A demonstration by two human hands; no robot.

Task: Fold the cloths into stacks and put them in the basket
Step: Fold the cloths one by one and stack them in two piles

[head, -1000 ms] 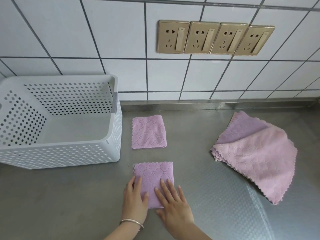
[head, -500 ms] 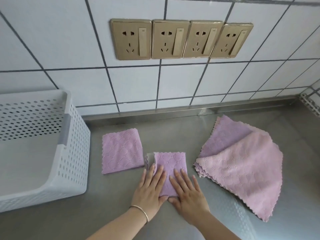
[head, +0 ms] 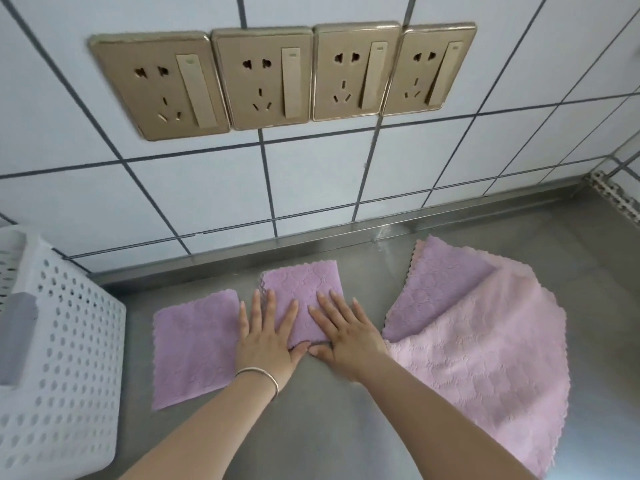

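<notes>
1. Now we see our left hand (head: 266, 336) and right hand (head: 343, 336) lying side by side, fingers straight and spread, pressing flat on a small folded purple cloth (head: 304, 289) in the middle of the steel counter (head: 311, 431)
2. Neither hand curls round anything; both palms bear down on the near half of that cloth, and the thumbs almost meet at its near edge
3. We wear a thin metal bangle (head: 261, 374) on the left wrist
4. Just left of the pressed cloth lies a second folded purple cloth (head: 194, 348), flat on the counter, its right edge beside our left little finger
5. To the right sits a loose pile of unfolded cloths (head: 485, 358), purple at its far side and pink (head: 502, 375) on top toward us, with scalloped edges fanning out; its left corner is just beside our right wrist
6. At the left edge stands the white perforated plastic basket (head: 62, 358), only partly in view, well apart from the cloth under our hands; we cannot tell what is inside it
7. Beyond the counter rises a white tiled wall (head: 173, 202) carrying four gold socket plates (head: 277, 74) in a row
</notes>
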